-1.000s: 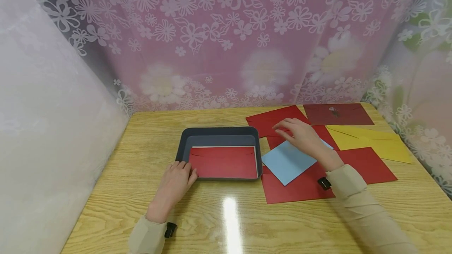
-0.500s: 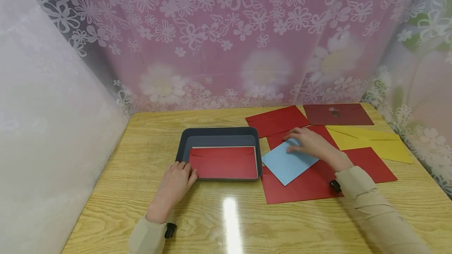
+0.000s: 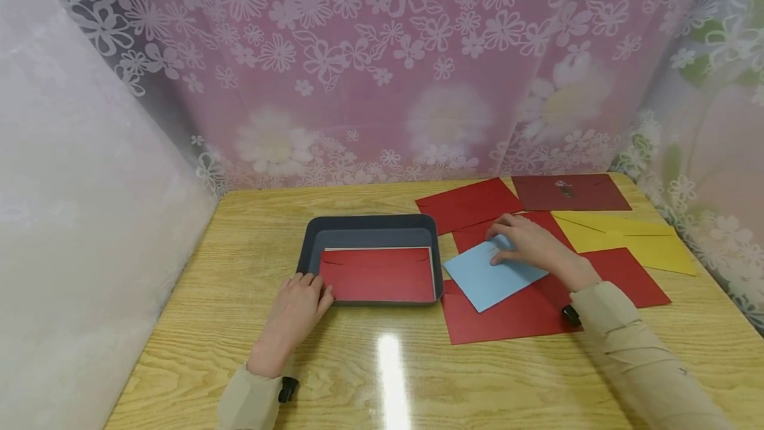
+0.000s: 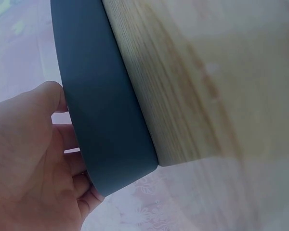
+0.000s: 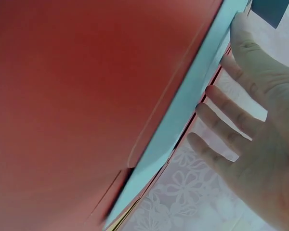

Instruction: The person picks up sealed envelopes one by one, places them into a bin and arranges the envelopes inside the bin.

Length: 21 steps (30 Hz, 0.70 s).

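On the table (image 3: 239,231), right of the tray (image 3: 373,237), the blue card (image 3: 486,281) was over red envelopes (image 3: 486,327), its far side pinched between thumb and fingers of the right hand (image 3: 528,242). The left hand (image 3: 298,300) gripped the tray's near-left corner. Inside lay another red envelope (image 3: 376,277).
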Each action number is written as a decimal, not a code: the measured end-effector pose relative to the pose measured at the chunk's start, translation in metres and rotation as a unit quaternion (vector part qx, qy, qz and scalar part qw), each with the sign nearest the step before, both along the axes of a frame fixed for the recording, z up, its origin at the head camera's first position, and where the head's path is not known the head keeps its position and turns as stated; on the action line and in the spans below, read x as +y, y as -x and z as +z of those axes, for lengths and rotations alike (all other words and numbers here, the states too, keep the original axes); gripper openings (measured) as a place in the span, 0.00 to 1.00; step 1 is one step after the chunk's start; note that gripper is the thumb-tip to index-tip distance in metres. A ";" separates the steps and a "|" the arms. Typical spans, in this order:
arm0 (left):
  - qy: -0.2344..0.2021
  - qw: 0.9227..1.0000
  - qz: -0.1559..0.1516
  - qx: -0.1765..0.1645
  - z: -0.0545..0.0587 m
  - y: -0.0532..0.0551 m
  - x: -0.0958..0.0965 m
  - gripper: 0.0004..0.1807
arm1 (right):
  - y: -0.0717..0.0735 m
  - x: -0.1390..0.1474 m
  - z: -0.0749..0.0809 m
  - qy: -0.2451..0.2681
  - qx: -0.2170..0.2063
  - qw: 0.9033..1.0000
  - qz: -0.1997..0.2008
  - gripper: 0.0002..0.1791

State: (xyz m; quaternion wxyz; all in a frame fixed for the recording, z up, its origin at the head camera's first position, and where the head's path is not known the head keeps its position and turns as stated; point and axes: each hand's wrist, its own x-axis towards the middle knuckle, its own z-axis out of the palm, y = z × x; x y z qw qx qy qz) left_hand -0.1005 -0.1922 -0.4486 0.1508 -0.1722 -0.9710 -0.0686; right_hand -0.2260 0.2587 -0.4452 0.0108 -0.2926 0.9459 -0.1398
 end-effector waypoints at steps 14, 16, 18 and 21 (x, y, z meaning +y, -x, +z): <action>0.000 1.000 0.000 0.004 0.000 0.000 0.000 0.19 | -0.005 0.006 0.003 0.025 -0.053 0.997 -0.055 0.28; 0.001 1.000 0.000 0.004 0.000 0.000 0.000 0.18 | -0.006 0.007 0.003 0.031 -0.053 0.997 -0.053 0.29; 0.001 1.000 -0.001 0.005 0.000 0.000 0.000 0.18 | -0.008 0.009 0.003 0.035 -0.042 0.997 -0.047 0.28; 0.001 1.000 -0.002 0.006 0.000 -0.001 0.001 0.18 | -0.011 0.011 0.002 0.042 -0.003 0.999 -0.028 0.25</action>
